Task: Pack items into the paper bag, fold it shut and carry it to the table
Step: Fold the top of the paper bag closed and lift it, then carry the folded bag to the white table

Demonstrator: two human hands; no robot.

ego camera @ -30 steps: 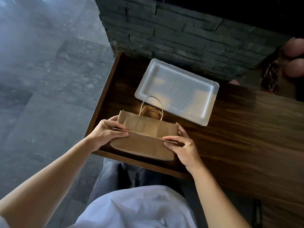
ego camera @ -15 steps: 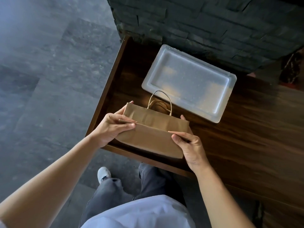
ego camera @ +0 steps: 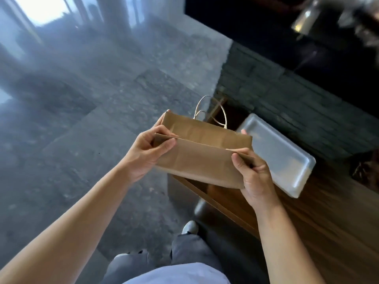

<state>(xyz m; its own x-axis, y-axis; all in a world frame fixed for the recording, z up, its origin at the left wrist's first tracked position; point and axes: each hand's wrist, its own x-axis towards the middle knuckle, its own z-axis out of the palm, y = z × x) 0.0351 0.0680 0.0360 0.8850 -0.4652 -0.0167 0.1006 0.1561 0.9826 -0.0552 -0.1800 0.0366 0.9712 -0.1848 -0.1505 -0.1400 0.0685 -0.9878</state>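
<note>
A brown paper bag (ego camera: 202, 158) with its top folded over hangs in the air past the left corner of the wooden counter (ego camera: 320, 218). My left hand (ego camera: 146, 152) pinches the fold at the bag's left end. My right hand (ego camera: 253, 173) pinches the fold at its right end. The bag's twisted paper handles (ego camera: 213, 111) stick out behind the fold. What is inside the bag is hidden.
A white rectangular tray (ego camera: 287, 158) lies on the counter, right behind the bag, against a dark stone-brick wall (ego camera: 303, 111). Grey stone floor (ego camera: 86, 124) spreads to the left. My legs and one shoe (ego camera: 189, 227) show below.
Both hands have lifted the folded bag off the counter and carried it left, beyond the counter's edge. The view has swung left toward the floor.
</note>
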